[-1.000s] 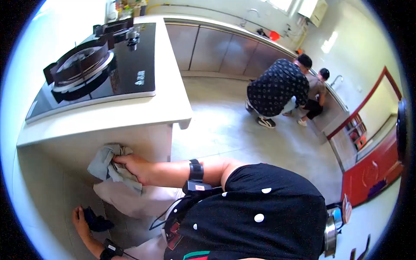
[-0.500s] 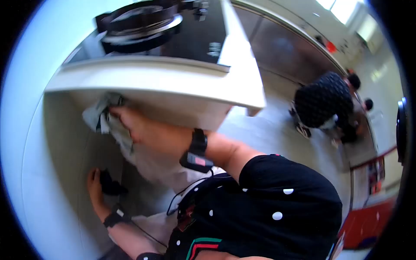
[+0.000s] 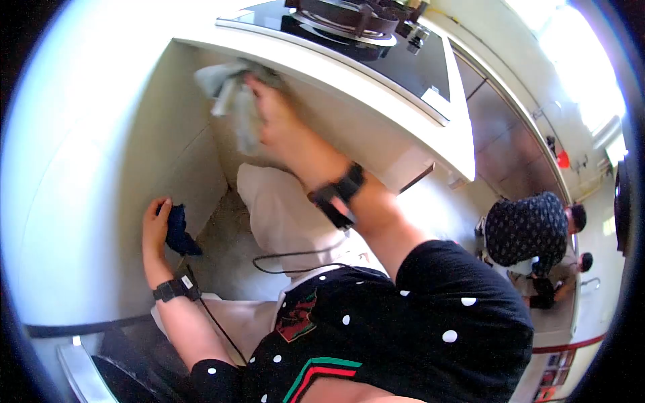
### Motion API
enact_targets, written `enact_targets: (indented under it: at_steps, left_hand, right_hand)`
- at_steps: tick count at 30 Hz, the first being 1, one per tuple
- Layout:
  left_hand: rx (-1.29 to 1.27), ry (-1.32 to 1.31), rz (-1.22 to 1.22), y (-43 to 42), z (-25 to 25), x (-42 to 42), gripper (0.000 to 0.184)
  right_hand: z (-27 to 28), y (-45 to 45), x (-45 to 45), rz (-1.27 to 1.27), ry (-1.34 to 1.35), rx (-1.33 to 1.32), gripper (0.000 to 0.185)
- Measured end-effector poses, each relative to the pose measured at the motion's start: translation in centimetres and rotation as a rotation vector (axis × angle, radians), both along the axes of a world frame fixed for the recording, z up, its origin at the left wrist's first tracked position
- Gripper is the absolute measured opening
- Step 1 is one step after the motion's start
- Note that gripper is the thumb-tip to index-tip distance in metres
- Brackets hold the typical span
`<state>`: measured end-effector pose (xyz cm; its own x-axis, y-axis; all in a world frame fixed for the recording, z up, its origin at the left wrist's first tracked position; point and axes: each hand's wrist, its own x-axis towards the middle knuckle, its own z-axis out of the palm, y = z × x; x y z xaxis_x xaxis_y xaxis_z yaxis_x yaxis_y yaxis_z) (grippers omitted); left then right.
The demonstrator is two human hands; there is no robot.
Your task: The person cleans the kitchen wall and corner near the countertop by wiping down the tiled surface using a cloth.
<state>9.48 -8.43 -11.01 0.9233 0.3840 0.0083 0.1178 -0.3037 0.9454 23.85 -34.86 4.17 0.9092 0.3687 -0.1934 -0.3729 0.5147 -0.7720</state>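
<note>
My right hand (image 3: pixel 270 111), slightly blurred, is closed around a pale grey-white cloth (image 3: pixel 225 79). It is up against the cabinet panel (image 3: pixel 322 111), just below the edge of the white countertop (image 3: pixel 322 64). Folds of the cloth hang down below my fingers. Lower and to the left, my left hand (image 3: pixel 156 225) grips a dark blue cloth (image 3: pixel 178 232) beside the pale tiled wall (image 3: pixel 101 188). The fingertips of that hand are partly hidden behind the blue cloth.
A gas stove (image 3: pixel 376 60) with a black glass top is set into the counter above. Two people (image 3: pixel 527 228) bend at a far counter on the right. My knee (image 3: pixel 282 208) is close to the cabinet. A silver-edged object (image 3: pixel 84 369) stands at lower left.
The view has shifted, so the stove and hands appear higher in the picture. My right hand stays on its pale cloth by the cabinet, and my left hand keeps the blue cloth.
</note>
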Motion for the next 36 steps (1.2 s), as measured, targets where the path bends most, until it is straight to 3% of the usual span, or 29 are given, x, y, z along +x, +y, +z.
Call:
enact_targets:
  at_steps: [3, 8, 12, 14, 20, 31, 36]
  left_hand:
    - [0.028, -0.009, -0.01, 0.5, -0.8, 0.4, 0.029]
    - [0.051, -0.041, -0.062, 1.3, -3.4, 1.6, 0.031]
    - [-0.028, 0.009, -0.058, 0.4, -1.7, 0.9, 0.029]
    - [0.069, -0.044, -0.075, 0.0, -0.6, 0.6, 0.027]
    - [0.122, -0.11, -0.061, 0.9, -1.3, 0.4, 0.025]
    - [0.044, -0.066, 0.027, 0.5, 0.7, -0.3, 0.023]
    - [0.051, -0.053, 0.025, 0.2, 1.4, -0.5, 0.023]
  right_hand:
    - [-0.7, -6.2, -5.3, -0.159, -0.077, 0.001, 0.034]
    - [-0.8, -15.5, -11.6, -0.154, -0.153, 0.055, 0.029]
    - [-1.2, -18.4, -13.9, -0.196, -0.188, 0.021, 0.034]
    - [-1.1, -18.4, -13.9, -0.205, -0.229, -0.006, 0.035]
    - [-0.8, -15.7, -10.6, -0.154, -0.165, 0.053, 0.033]
    - [2.3, -0.1, 0.4, -0.005, -0.146, 0.112, 0.025]
    - [0.6, 5.1, 5.5, 0.06, -0.167, 0.139, 0.031]
